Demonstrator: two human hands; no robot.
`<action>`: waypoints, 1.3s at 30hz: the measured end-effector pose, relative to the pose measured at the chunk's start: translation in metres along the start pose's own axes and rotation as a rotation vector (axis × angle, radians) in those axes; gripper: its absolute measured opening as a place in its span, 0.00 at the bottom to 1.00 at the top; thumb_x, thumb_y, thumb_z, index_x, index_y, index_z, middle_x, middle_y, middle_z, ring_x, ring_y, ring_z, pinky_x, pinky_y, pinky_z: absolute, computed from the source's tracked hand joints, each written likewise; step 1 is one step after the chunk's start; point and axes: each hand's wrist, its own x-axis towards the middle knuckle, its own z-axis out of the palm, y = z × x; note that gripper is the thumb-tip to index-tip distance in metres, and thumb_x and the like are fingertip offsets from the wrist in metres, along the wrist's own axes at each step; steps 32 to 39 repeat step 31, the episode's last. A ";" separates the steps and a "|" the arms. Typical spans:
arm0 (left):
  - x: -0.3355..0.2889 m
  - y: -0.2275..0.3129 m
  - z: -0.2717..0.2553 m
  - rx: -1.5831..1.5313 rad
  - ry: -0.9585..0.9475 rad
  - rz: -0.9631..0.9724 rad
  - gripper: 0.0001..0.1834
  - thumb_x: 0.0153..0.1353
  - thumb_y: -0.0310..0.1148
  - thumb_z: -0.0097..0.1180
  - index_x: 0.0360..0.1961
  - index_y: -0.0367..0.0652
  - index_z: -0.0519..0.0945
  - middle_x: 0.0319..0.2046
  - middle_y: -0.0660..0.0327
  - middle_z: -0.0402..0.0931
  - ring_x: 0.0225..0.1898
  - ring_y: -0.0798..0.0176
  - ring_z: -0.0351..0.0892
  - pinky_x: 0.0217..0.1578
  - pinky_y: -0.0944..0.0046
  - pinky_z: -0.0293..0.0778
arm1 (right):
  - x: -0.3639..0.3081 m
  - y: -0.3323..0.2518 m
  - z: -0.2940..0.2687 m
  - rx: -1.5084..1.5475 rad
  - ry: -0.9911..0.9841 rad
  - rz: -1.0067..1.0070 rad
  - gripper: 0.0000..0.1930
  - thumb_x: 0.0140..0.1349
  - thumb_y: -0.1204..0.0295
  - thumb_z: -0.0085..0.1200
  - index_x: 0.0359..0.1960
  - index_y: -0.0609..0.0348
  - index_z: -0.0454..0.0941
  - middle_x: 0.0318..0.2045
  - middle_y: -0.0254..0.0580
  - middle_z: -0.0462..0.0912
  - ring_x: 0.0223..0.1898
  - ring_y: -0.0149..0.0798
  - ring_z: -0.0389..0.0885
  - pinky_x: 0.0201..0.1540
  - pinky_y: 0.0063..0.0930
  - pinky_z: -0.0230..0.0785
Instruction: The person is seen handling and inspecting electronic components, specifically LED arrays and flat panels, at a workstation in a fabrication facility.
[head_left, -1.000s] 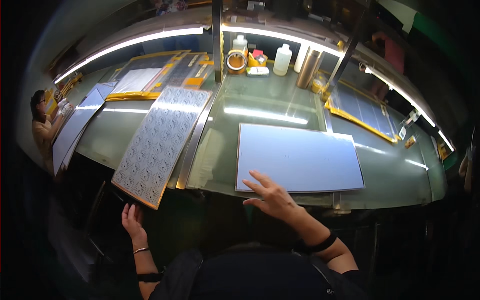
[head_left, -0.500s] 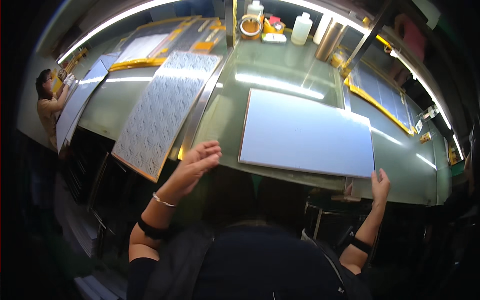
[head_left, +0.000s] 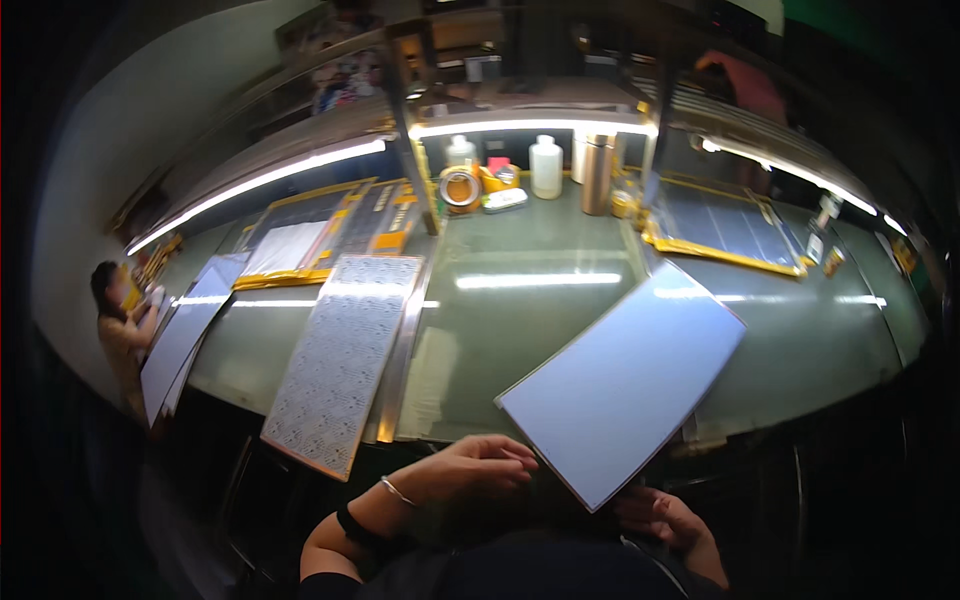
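Observation:
A flat, pale-blue rectangular panel with a thin brown edge lies slantwise on the glass-topped table, one corner jutting over the front edge toward me. My left hand is beside the panel's lower left edge, fingers loosely stretched out and holding nothing. Close to the jutting corner, on its right, is my right hand. Its fingers are extended and seem empty; whether they touch the panel's edge is unclear. Left of these lies a long patterned grey panel with an orange-brown border.
A metal strip runs beside the patterned panel. Along the back stand a white bottle, a bronze-coloured cylinder and a tape roll. Yellow-edged sheets lie at the back right. A co-worker handles panels at far left.
The pale-blue panel has turned, its near corner swinging toward me past the table edge. My right hand has come inward and nearer my body; my left hand has moved toward the panel. The view has tilted up.

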 end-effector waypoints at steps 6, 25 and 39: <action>-0.003 0.016 -0.001 0.029 0.107 0.145 0.15 0.60 0.30 0.49 0.47 0.35 0.69 0.45 0.53 0.72 0.45 0.64 0.73 0.46 0.65 0.71 | -0.011 0.035 0.005 0.299 0.110 -0.229 0.25 0.58 0.66 0.51 0.53 0.67 0.61 0.50 0.53 0.69 0.53 0.48 0.68 0.56 0.48 0.60; -0.054 -0.012 -0.052 -0.037 0.463 0.367 0.18 0.57 0.32 0.53 0.47 0.36 0.70 0.41 0.58 0.74 0.41 0.65 0.75 0.43 0.67 0.71 | -0.049 -0.044 -0.022 -0.206 0.574 -0.837 0.20 0.57 0.73 0.48 0.52 0.67 0.64 0.44 0.45 0.73 0.45 0.39 0.72 0.50 0.30 0.63; -0.117 -0.048 -0.076 1.497 1.323 0.000 0.30 0.50 0.44 0.60 0.51 0.39 0.67 0.51 0.53 0.66 0.51 0.55 0.67 0.52 0.56 0.62 | -0.003 -0.125 -0.001 -0.445 0.480 -0.632 0.16 0.57 0.74 0.43 0.47 0.69 0.66 0.38 0.51 0.75 0.39 0.43 0.77 0.46 0.35 0.69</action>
